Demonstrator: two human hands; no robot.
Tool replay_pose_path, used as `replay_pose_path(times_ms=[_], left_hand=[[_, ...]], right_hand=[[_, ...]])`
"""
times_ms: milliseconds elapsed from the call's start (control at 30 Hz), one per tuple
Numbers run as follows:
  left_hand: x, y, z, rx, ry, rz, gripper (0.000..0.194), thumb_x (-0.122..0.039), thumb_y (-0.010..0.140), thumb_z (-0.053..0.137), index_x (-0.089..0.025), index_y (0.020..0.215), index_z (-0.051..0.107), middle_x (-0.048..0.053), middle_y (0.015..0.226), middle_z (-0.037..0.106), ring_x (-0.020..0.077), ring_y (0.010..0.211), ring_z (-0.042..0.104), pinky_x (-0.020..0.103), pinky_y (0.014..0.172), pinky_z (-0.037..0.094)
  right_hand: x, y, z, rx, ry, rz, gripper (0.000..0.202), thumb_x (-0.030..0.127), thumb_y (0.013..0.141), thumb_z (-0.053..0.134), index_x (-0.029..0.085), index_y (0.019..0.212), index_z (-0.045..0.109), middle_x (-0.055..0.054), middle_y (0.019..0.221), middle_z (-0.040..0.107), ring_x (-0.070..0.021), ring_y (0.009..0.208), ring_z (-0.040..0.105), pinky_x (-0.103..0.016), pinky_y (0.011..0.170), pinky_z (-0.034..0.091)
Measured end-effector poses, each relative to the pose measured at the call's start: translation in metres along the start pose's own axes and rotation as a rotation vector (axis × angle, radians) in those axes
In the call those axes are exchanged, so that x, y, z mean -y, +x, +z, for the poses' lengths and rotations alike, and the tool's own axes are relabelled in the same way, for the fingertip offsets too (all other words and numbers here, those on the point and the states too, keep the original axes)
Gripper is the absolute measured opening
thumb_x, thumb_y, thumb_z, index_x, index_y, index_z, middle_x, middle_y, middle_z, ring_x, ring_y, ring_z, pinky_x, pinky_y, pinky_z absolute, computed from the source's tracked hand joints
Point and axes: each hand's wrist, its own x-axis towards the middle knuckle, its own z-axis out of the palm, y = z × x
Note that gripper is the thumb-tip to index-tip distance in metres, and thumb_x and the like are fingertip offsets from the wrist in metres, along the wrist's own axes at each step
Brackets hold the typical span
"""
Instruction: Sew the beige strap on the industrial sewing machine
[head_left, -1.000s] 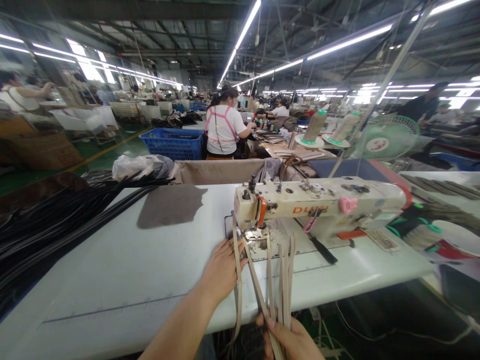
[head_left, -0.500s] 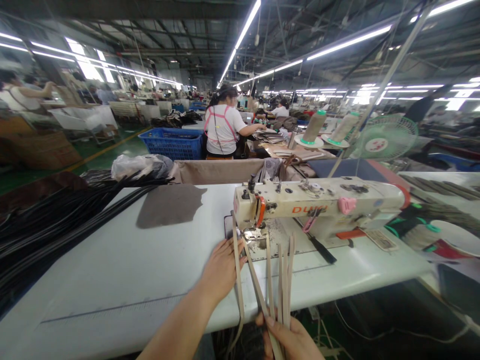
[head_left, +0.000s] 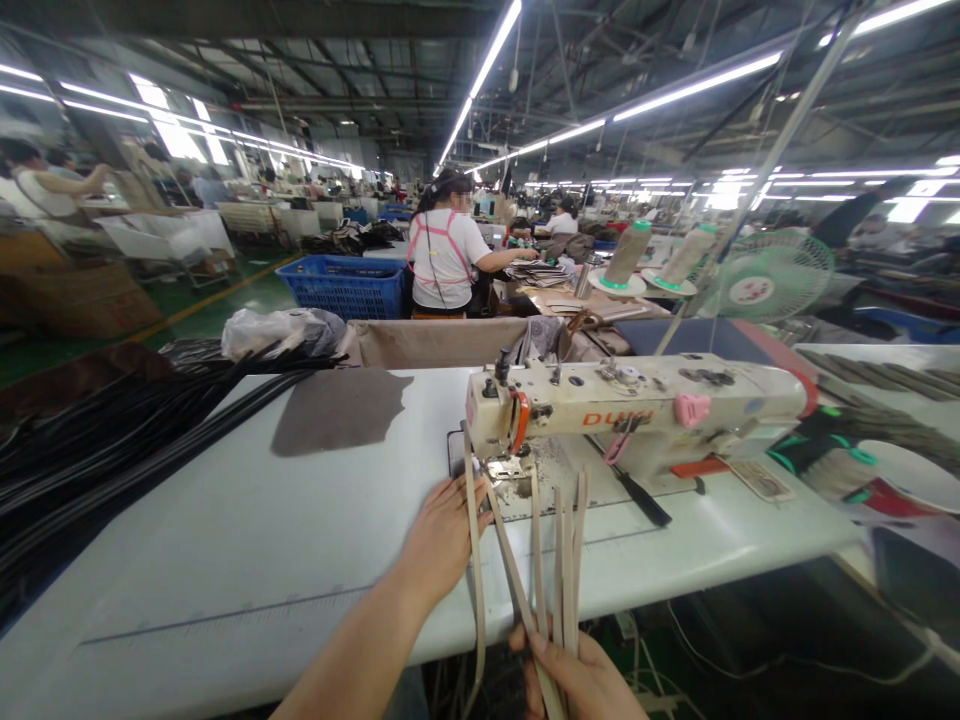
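Note:
Close to the needle area of a sewing machine [head_left: 637, 405], my left hand [head_left: 439, 535] rests on the table with its fingertips and thumb closed at a narrow beige strip [head_left: 504, 550]. Another beige length [head_left: 474, 560] passes over those fingers and hangs past the front edge. Low in the view, my right hand [head_left: 577, 675] is closed around a bundle of beige strips [head_left: 568, 580], whose free ends fan upward toward the machine. The strip from the needle area also runs down into this hand. The left fingertips are partly covered.
Black strips [head_left: 150, 480] lie heaped at the left, near a dark grey piece [head_left: 337, 412] on the white table [head_left: 300, 530]. A black-handled tool [head_left: 645, 500] lies under the machine arm. Thread cones [head_left: 628, 255] and a fan [head_left: 776, 278] stand behind; a co-worker [head_left: 444, 250] sits ahead.

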Motion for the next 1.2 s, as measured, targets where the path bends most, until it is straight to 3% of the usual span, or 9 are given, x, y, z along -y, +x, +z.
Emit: replay_pose_path(times_ms=[467,1200], left_hand=[[-0.0001,0.0010,-0.0006,0.029,0.017,0.004,0.042,-0.036,0.110,0.043,-0.018,0.146,0.057,0.011,0.150,0.061,0.0275,0.141,0.056,0.052,0.117,0.048],[-0.0004,-0.0003,0.0007,0.008,-0.002,-0.016,0.043,-0.039,0.111,0.041,-0.020,0.146,0.057,0.010,0.149,0.062,0.0270,0.141,0.056,0.052,0.117,0.047]], right_hand=[[-0.0034,-0.0008,0.0011,-0.016,0.012,0.002,0.072,0.082,0.062,0.081,0.016,0.090,0.072,0.003,0.045,0.057,-0.0131,0.037,0.053,-0.023,0.042,0.045],[-0.0066,0.0007,-0.0007,-0.031,0.023,0.017,0.071,0.081,0.060,0.083,0.017,0.089,0.072,0.002,0.045,0.057,-0.0125,0.038,0.053,-0.021,0.041,0.043]])
